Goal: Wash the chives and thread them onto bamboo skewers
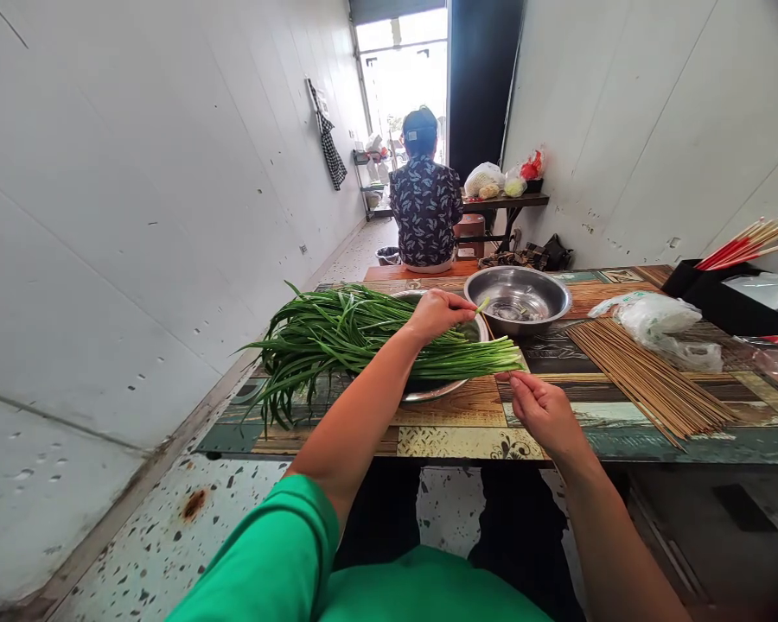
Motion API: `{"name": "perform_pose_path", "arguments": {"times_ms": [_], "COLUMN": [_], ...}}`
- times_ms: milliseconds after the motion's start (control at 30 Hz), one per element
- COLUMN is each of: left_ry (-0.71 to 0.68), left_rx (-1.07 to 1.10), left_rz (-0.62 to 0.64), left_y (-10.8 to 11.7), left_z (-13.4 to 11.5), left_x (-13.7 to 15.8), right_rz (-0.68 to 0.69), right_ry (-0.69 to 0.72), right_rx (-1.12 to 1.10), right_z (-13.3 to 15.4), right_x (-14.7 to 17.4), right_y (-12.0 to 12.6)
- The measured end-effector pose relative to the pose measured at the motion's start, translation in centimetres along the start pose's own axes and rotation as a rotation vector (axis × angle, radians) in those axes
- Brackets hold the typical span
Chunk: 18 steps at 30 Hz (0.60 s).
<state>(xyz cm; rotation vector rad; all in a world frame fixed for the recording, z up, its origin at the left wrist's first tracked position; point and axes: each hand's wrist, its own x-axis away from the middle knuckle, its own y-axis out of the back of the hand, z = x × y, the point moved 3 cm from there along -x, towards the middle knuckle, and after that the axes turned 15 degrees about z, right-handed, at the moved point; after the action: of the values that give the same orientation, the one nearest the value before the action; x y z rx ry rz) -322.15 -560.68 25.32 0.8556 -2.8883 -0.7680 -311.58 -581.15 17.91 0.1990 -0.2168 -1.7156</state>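
Observation:
A large bundle of garlic chives (337, 333) lies across a metal bowl (436, 393), its pale cut ends pointing right and its leaves hanging over the left side. Above the bundle, my left hand (437, 315) pinches a pale green chive stalk (481, 306). My right hand (539, 404) is closed in a pinch just below the cut ends. A thin brown skewer (488, 326) runs from near the left fingertips down toward the right hand, partly hidden by the chives. The right fingertips seem to grip its lower end.
Behind the chives stands a second steel bowl (517, 298) with small scraps inside. Many loose bamboo skewers (648, 380) lie on the right, beside a crumpled plastic bag (661, 324) and a black box (730, 298) with red-ended sticks. Beyond the table a person (426, 203) sits facing away.

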Motion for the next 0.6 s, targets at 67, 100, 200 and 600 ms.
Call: {"name": "perform_pose_path", "arguments": {"times_ms": [67,100,200,600], "left_ry": [-0.019,-0.027,-0.047,-0.120], "left_rx": [-0.020,-0.027,-0.044,-0.235], "left_rz": [0.013,0.021,0.040,0.309], "left_y": [0.0,0.0,0.0,-1.2], "left_z": [-0.1,-0.1,-0.2,-1.7], "left_x": [0.0,0.0,0.0,0.7], "right_rz": [-0.002,-0.004,-0.013,-0.042], "right_ry": [-0.001,-0.001,0.001,0.024], "right_rx": [-0.001,-0.002,-0.008,-0.054], "right_z": [-0.1,-0.1,-0.2,0.1], "right_x": [0.0,0.1,0.1,-0.8], "right_y": [-0.1,-0.1,-0.1,-0.3]}}
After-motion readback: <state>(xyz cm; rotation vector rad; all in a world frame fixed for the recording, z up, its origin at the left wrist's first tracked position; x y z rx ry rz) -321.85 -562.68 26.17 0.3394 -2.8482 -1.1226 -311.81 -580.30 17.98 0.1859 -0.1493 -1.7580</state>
